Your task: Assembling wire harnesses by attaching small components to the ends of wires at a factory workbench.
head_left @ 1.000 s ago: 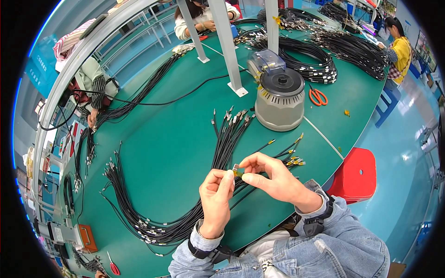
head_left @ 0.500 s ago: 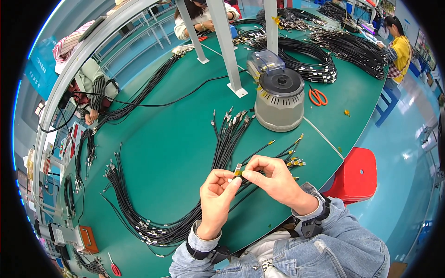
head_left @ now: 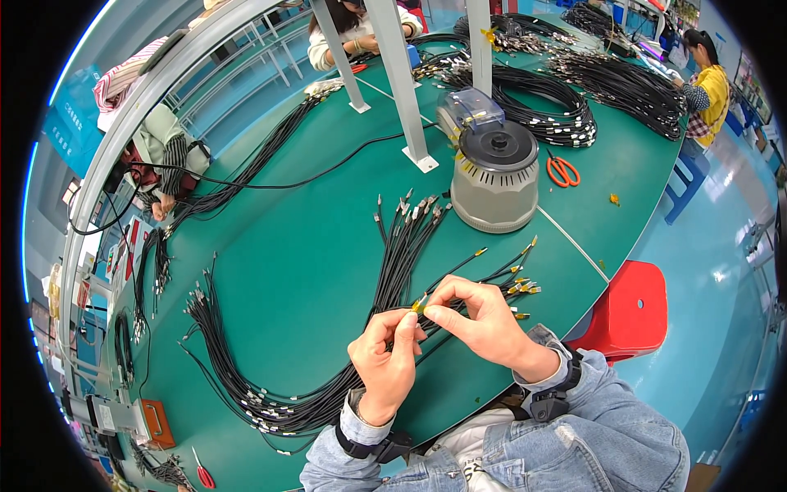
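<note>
My left hand pinches a black cable's end between thumb and forefinger, above the green table. Yellow tape wraps that end, and the fingertips hide part of it. My right hand is closed, its thumb and forefinger pressed together at the tape's right side. Just beyond my hands lies a bundle of black cables with metal-tipped ends, curving under my left wrist. Several cable ends with yellow tape lie past my right hand.
A round grey tape dispenser stands ahead, with orange-handled cutters beside it. White metal posts rise from the table. A red stool is at the right edge. Coiled cables lie farther back; other people sit around.
My left hand has turned and shifted slightly left, and the cable end's pale tip, which stood up before, is now tilted and mostly hidden. My right fingertips have moved slightly left.
</note>
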A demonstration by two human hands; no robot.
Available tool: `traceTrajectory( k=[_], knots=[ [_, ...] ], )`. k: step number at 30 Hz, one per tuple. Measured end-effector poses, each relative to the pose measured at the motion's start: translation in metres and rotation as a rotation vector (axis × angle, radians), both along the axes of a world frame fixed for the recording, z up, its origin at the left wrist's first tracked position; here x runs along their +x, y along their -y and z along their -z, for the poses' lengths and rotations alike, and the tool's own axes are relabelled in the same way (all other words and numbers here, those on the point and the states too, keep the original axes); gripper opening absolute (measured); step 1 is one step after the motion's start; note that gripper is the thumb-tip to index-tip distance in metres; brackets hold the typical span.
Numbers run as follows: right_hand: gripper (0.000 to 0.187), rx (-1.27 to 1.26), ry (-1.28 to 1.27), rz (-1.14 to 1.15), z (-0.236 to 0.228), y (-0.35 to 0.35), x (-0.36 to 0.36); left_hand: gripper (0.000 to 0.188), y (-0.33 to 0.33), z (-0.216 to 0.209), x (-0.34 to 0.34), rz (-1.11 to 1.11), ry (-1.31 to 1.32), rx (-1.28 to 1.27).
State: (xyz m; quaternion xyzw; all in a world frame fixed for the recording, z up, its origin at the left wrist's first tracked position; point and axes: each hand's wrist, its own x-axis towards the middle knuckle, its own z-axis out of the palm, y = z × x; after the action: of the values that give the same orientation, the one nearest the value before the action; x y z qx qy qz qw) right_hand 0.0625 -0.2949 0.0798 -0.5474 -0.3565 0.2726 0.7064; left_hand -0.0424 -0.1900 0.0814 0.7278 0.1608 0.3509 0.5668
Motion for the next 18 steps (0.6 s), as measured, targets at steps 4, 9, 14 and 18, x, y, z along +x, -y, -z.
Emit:
traceTrajectory(
  k=[4,9,14,18],
  knots=[
    [0.011,-0.008,0.017,0.017,-0.0001,-0.0002,-0.0007,0.014,0.0008,-0.0006,-0.0005,-0.003,-0.036,0.029],
    [0.011,-0.013,0.044,0.044,0.0002,-0.0027,-0.0027,0.014,0.0004,0.0011,-0.0021,0.005,-0.049,-0.006],
    [0.010,-0.028,0.030,0.054,0.0009,-0.0030,-0.0031,0.016,0.0012,0.0072,-0.0002,0.024,-0.046,-0.057],
    [0.009,-0.026,0.029,0.044,-0.0005,-0.0034,-0.0043,0.018,0.0010,0.0085,-0.0005,0.028,-0.023,-0.079]
  ],
)
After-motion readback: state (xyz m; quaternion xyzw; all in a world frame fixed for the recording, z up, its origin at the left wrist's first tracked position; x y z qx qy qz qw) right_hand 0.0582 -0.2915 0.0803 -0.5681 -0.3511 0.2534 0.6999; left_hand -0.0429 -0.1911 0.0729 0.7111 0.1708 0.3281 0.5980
